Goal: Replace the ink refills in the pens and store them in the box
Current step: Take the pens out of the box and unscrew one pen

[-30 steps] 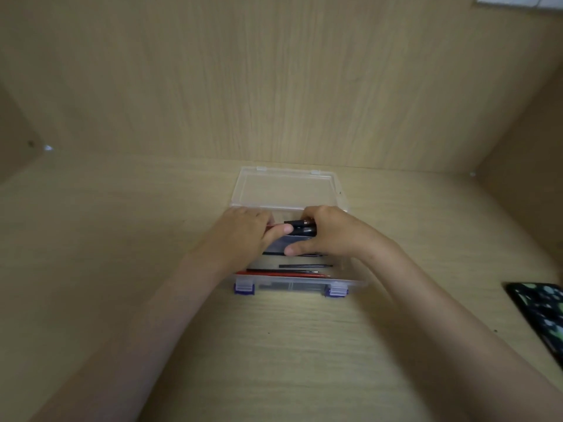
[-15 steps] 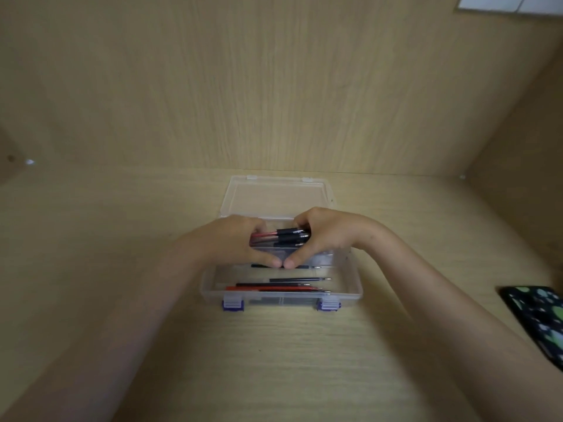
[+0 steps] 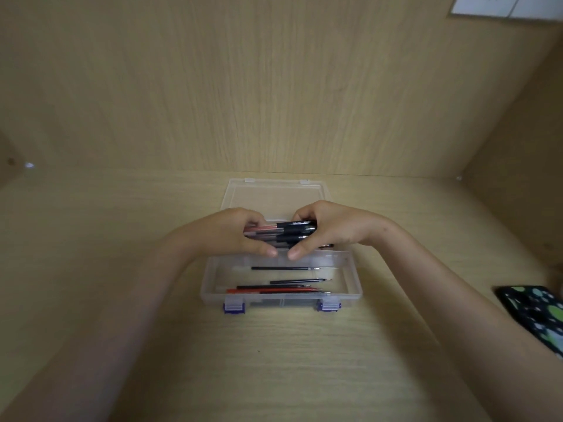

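Note:
A clear plastic box (image 3: 350, 295) with purple clasps lies open on the wooden desk, its lid (image 3: 275, 197) flat behind it. Both hands grip one bundle of pens (image 3: 286, 234) with clear barrels and black caps above the box's far half. My left hand (image 3: 227, 236) wraps the barrel ends, and my right hand (image 3: 330, 228) wraps the cap ends, thumbs nearly touching underneath. Several loose refills (image 3: 281, 289), black and red, lie in the box's near half.
A dark pouch with green spots (image 3: 537, 315) lies at the right edge of the desk. Wooden panels wall in the desk at the back and both sides. Bare desk spreads in front of the box.
Both hands have lifted the pen bundle a little, away from the box floor. More loose refills show below the hands than a second ago.

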{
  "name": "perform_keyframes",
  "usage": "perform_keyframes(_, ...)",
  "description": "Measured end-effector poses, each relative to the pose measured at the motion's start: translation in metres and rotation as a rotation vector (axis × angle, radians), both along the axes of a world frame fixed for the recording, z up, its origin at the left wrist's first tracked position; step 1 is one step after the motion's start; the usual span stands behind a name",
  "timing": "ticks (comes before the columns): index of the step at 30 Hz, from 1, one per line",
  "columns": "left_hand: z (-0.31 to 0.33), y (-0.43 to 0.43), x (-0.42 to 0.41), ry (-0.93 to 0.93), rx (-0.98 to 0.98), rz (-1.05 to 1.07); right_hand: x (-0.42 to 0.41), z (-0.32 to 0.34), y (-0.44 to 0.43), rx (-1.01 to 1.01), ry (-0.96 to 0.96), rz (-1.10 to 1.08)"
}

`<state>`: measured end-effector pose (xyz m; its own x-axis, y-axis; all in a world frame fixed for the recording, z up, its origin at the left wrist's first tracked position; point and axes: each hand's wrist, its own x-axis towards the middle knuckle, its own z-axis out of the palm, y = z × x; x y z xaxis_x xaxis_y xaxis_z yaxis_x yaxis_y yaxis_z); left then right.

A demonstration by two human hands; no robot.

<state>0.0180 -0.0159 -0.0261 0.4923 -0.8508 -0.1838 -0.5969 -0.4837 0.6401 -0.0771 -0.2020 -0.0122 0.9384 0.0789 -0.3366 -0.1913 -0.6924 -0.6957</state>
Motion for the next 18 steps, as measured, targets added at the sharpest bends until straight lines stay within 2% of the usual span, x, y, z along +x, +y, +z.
perform_keyframes(6, 0.030, 0.002, -0.019, -0.242, -0.023, 0.055, -0.018, 0.023, 0.008, -0.106, -0.215, -0.063)
perform_keyframes(10, 0.042, 0.027, -0.064, -0.391, -0.056, 0.060, -0.067, 0.037, 0.029, -0.124, -0.334, -0.081)
perform_keyframes(18, -0.037, 0.067, -0.130, -0.548, -0.130, -0.030, -0.140, -0.040, 0.065, -0.136, -0.392, -0.030)
